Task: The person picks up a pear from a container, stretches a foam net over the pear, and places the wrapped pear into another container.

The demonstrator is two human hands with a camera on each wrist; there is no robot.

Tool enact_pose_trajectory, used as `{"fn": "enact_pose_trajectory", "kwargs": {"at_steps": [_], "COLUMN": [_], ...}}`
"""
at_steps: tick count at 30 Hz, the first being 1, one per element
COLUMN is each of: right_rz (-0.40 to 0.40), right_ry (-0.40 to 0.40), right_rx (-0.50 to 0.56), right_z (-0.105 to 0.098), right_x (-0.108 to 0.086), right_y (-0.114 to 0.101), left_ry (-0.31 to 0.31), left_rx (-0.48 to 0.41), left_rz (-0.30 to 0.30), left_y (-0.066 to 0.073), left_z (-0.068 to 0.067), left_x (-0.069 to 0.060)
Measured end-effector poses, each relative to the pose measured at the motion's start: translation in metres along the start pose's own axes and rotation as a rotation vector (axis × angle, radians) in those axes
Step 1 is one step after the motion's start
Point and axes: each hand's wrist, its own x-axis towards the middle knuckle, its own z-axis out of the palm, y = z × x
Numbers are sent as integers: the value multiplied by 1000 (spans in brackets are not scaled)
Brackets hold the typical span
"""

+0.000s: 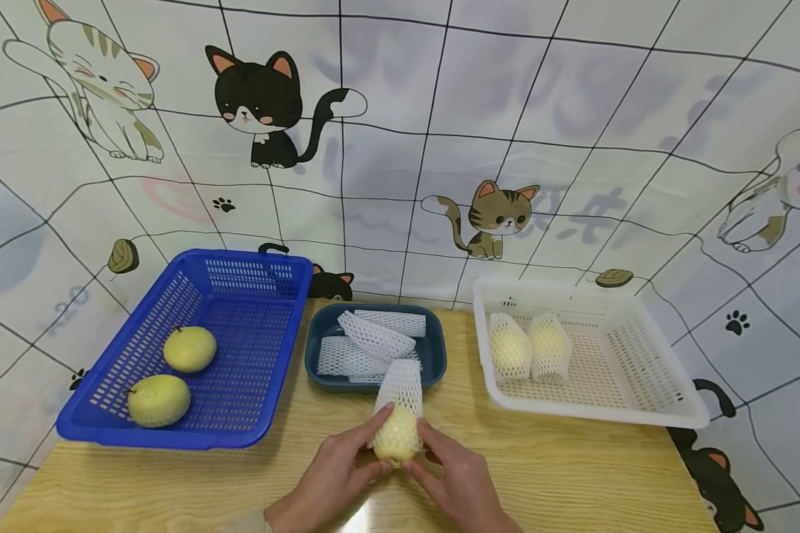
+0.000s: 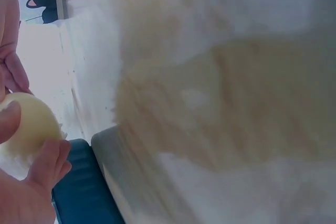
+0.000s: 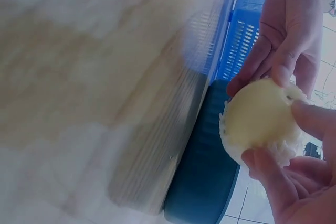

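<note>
The left hand [image 1: 333, 470] and right hand [image 1: 461, 477] grip a pale yellow fruit [image 1: 397, 435] from both sides; it sits partly inside a white foam net [image 1: 401, 381], just in front of the teal tray [image 1: 435, 348], where more nets [image 1: 377, 337] lie; two bare fruits [image 1: 190, 349] rest in the blue basket [image 1: 247, 340] at left; two netted fruits [image 1: 510, 352] lie in the white basket [image 1: 600, 363] at right.

In the head view, the left hand [image 1: 340, 463] comes in from seven o'clock, its wrist [image 1: 287, 509] low and its index finger [image 1: 378, 420] aimed near two. The right hand [image 1: 458, 474] mirrors it from five o'clock — index finger [image 1: 432, 435] toward ten or eleven. Both hands grip with bent fingers, thumb tips [image 1: 378, 468] near each other at the grip's six o'clock — index fingertips higher, apart.
</note>
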Motion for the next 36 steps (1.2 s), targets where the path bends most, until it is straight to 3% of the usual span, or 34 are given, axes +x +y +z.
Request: {"fn": "enact_pose_trajectory", "kwargs": {"at_steps": [6, 13, 17, 20, 24, 26, 29, 33, 36], "right_rz": [-13, 35, 20, 12, 25, 41, 89, 188, 213], "right_ry": [70, 70, 66, 35, -39, -75, -146, -261, -298], "right_rx": [13, 61, 40, -3, 3, 63, 221, 461, 550], "right_z": [1, 0, 0, 0, -2, -3, -4, -7, -9], "right_x": [0, 4, 5, 7, 10, 11, 14, 15, 16], "right_y": [-1, -4, -3, -1, 1, 4, 8, 14, 17], "left_ry": [49, 91, 89, 44, -44, -77, -109, -151, -178], "left_rx": [-16, -75, -106, -224, -544, -711, -877, -950, -894], "left_rz": [-61, -87, -84, -122, -243, -295, -322, -306, -286], "left_y": [3, 5, 4, 4, 3, 3, 2, 2, 2], "left_z": [3, 6, 7, 8, 9, 10, 11, 12, 12], "left_x": [-2, -3, -2, -2, -2, -1, 1, 1, 1]}}
